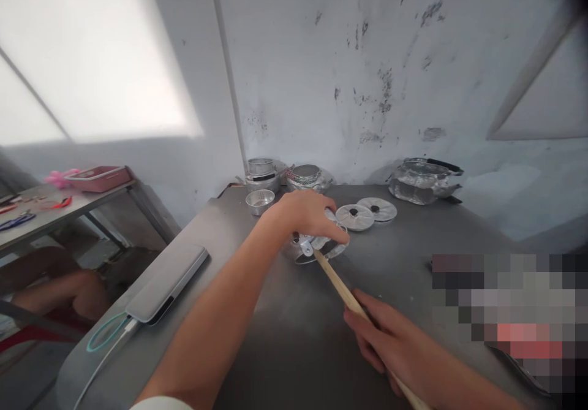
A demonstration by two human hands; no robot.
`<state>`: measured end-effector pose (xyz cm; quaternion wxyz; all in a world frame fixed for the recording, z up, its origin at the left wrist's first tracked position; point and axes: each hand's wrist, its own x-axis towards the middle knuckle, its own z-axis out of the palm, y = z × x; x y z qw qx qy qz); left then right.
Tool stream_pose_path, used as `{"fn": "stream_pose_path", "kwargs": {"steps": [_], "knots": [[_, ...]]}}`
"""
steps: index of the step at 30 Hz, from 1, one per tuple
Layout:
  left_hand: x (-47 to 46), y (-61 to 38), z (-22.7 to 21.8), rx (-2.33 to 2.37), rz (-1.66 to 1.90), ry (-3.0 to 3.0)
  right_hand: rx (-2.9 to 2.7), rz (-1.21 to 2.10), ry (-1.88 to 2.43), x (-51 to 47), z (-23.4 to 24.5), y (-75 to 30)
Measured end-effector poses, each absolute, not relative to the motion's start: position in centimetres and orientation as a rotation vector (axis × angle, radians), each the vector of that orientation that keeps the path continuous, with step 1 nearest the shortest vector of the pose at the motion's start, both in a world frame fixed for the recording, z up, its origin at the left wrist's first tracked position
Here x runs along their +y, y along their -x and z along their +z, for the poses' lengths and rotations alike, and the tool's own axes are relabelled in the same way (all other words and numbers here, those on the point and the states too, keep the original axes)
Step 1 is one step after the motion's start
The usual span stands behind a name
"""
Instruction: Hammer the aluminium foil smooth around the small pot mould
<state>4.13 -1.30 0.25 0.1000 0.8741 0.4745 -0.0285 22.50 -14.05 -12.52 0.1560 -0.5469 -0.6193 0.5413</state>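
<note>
On the grey table (271, 336), towards the wall side, the L hand (307, 214) curls down over a shiny metal vessel (337, 249), grasping it w/ thumb along the near side; most of the other fingertips are out of sight behind, & the hand covers much of the vessel, so its full shape is unclear. A small metal tab (307, 249) pokes out under the palm. The R hand (374, 330) is closed round a wooden stick (337, 281) — tip at the tab, contact hard to tell, butt end cut off by the bottom edge.

Just beyond the L hand: two overlapping lids w/ black knobs (355, 221); a perforated strainer cup (260, 201) near the wrist, pots behind partly hidden. Far right, a kettle (420, 180) by the wall. Pixelation masks whatever's at lower right — can't ID it.
</note>
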Motion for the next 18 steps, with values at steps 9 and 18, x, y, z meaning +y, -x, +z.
{"fn": "stream_pose_path", "kwargs": {"steps": [9, 18], "knots": [[-1.6, -4.4, 0.4, 1.426, -0.057, -2.574, -1.544, 1.608, 1.634, -14.3, -10.9, -21.3], [-1.6, -4.3, 0.4, 1.434, -0.048, -2.581, -1.629, 1.619, 1.681, -15.1, -10.5, -21.4]]}}
